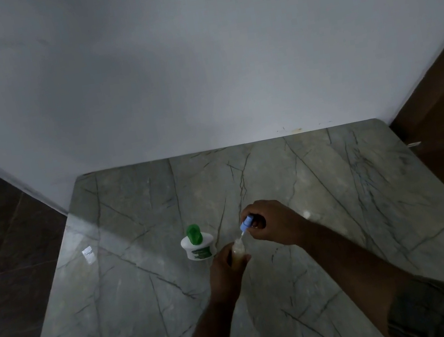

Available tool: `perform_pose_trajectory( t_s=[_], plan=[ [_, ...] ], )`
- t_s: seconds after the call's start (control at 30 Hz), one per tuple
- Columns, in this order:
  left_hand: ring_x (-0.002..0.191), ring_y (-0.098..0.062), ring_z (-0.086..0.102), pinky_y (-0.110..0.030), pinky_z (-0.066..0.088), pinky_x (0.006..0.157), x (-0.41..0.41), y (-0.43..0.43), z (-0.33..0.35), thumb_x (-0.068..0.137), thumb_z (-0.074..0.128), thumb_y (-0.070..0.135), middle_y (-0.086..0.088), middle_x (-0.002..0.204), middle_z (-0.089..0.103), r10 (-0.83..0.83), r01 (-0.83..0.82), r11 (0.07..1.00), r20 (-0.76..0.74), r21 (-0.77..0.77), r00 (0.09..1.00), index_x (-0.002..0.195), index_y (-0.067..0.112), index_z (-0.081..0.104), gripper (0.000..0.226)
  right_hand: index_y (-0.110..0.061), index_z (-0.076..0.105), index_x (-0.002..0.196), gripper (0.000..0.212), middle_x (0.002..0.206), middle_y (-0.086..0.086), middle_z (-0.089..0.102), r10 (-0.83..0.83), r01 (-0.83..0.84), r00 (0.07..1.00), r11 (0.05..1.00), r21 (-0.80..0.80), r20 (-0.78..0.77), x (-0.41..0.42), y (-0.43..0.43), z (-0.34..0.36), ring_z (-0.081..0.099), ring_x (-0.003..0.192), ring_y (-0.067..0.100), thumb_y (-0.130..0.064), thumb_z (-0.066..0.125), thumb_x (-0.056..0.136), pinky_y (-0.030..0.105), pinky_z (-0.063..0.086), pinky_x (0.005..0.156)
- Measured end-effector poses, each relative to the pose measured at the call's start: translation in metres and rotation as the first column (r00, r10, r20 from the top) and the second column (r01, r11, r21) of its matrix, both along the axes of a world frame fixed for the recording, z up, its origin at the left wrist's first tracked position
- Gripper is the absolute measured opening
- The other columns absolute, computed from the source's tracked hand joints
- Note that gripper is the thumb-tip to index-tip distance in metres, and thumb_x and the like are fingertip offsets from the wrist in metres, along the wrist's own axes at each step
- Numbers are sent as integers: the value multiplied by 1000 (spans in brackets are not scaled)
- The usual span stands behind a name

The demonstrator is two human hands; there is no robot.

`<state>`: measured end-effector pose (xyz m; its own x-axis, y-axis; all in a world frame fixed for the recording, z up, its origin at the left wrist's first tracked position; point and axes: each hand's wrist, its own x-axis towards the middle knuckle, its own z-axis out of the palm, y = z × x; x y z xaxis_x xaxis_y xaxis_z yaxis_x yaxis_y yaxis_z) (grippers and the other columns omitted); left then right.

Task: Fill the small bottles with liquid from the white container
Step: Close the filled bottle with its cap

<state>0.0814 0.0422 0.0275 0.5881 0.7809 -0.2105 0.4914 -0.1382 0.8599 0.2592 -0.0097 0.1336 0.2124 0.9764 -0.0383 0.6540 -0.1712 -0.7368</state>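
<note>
Right now I am gripping the small bottle [239,249] in my left hand [226,272], with my fingers curling round its body so that only the neck and shoulder are showing above them. Whether its base is resting on the marble table [339,207] I cannot tell. My right hand [271,222] is pinching the blue cap [247,223] between thumb and curled fingers, just above and to the right of the bottle. The cap is tilting, and its thin white tube [241,234] is slanting down to the bottle's mouth. The light is too dim to show whether the tip is sitting inside.

The white container [199,250] is standing upright on the table just beside my left knuckles, with its green lid [193,234] on top. I cannot tell whether it is touching them.

Both forearms are reaching forward over the table. The left one is coming up from the bottom edge. The right one is crossing in diagonally from the lower right, with a dark sleeve [432,309] covering the upper arm.
</note>
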Motion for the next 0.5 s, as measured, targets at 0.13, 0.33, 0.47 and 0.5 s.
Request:
perform_pose_trajectory(
  t_s=[0.13, 0.33, 0.47, 0.5],
  plan=[
    [77, 6, 63, -7, 48, 66, 1, -1, -2, 90, 73, 26, 15, 87, 68, -32, 32, 999, -8, 15, 999, 104, 29, 66, 17, -19, 70, 103, 22, 100, -3, 65, 108, -99, 990, 990, -98, 85, -8, 0, -8, 61, 90, 10, -25, 69, 83, 27, 51, 84],
    [67, 9, 60, -5, 45, 60, 3, 0, -2, 88, 76, 25, 18, 73, 62, -28, 28, 999, -3, 45, 1000, 91, 34, 62, 17, -15, 70, 107, 24, 106, 3, 70, 161, -141, 980, 976, -164, 116, -16, 4, -14, 62, 97, 16, -20, 65, 84, 30, 46, 89],
    [69, 6, 63, -8, 46, 63, 3, 0, -1, 88, 75, 23, 15, 77, 67, -29, 28, 999, 21, 28, 999, 94, 31, 66, 14, -21, 63, 83, 19, 79, -7, 64, 123, -80, 972, 973, -215, 198, -16, 10, -15, 56, 69, 10, -39, 69, 80, 29, 44, 64],
    [70, 7, 63, -8, 46, 63, 4, -1, -1, 88, 75, 22, 14, 77, 67, -25, 24, 999, 29, 26, 999, 94, 30, 66, 13, -25, 56, 78, 24, 75, -8, 59, 91, -32, 962, 974, -225, 259, -16, 11, -18, 50, 64, 7, -47, 68, 80, 27, 39, 61]
  ],
)
